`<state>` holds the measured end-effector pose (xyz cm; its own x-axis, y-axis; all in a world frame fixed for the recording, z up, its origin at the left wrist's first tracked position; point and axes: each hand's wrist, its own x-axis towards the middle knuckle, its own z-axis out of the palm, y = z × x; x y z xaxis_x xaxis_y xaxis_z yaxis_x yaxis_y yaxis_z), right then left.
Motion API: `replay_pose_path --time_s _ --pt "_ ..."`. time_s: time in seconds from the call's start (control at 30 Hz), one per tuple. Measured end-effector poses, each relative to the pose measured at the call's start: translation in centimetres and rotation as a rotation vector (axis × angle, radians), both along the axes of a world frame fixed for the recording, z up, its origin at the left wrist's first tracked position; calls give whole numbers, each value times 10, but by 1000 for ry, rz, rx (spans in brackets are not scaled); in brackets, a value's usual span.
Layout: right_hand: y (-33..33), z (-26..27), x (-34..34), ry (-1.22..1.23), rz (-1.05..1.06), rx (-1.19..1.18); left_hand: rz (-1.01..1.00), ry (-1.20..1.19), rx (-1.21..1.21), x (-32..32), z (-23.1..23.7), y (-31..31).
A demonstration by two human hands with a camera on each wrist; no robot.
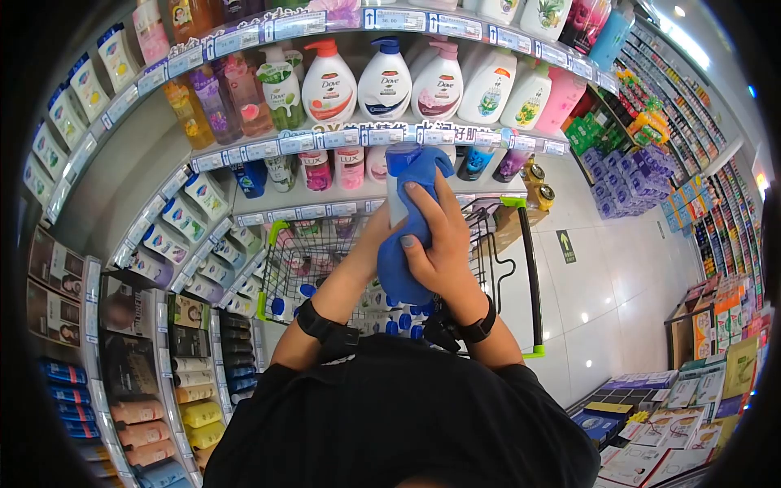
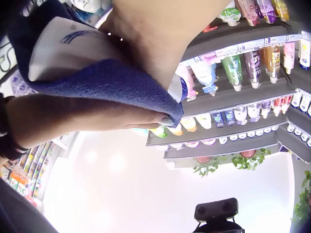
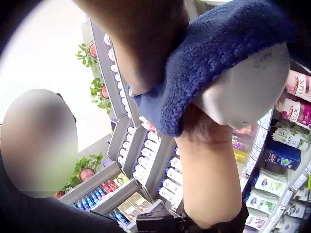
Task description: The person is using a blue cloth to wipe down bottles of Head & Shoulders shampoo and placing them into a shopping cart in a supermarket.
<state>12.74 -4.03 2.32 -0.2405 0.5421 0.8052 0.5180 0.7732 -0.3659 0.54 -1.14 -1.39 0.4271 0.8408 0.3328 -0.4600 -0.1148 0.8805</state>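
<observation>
In front of the shelf, a white bottle with a blue cap is held up over the cart. My left hand grips it from the left, its fingers mostly hidden behind bottle and cloth. A blue cloth wraps over the bottle's right side, and my right hand holds it there with spread, bent fingers, thumb across the cloth. The left wrist view shows the cloth folded around the white bottle body. From the right wrist, the bottle's smooth base end sticks out of the cloth.
Below the hands stands a wire shopping cart with green corners, holding several blue-capped bottles. Shelves of pump bottles curve across the front and left. Purple packs stand on the floor to the right, and boxes lie lower right.
</observation>
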Motion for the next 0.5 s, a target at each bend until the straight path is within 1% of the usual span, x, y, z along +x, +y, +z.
replay_pose_path --time_s 0.03,0.1,0.2,0.27,0.3,0.4,0.5 --pt "0 1 1 -19 -22 0 -3 3 9 1 -1 1" --pt "-1 5 1 -58 -66 1 -48 -73 -16 6 -5 3" --pt "-7 12 -4 -5 -96 -56 53 14 118 6 5 -4" --pt "-9 5 -8 43 -125 -29 -8 -51 -18 7 -4 6" --pt "-9 2 -9 67 -138 -15 -38 -83 -85 8 -1 7" --pt "-7 -1 -12 20 -177 39 4 -28 18 4 14 -2" --pt "-10 -3 -13 -20 -204 48 -49 -140 -133 3 14 -8"
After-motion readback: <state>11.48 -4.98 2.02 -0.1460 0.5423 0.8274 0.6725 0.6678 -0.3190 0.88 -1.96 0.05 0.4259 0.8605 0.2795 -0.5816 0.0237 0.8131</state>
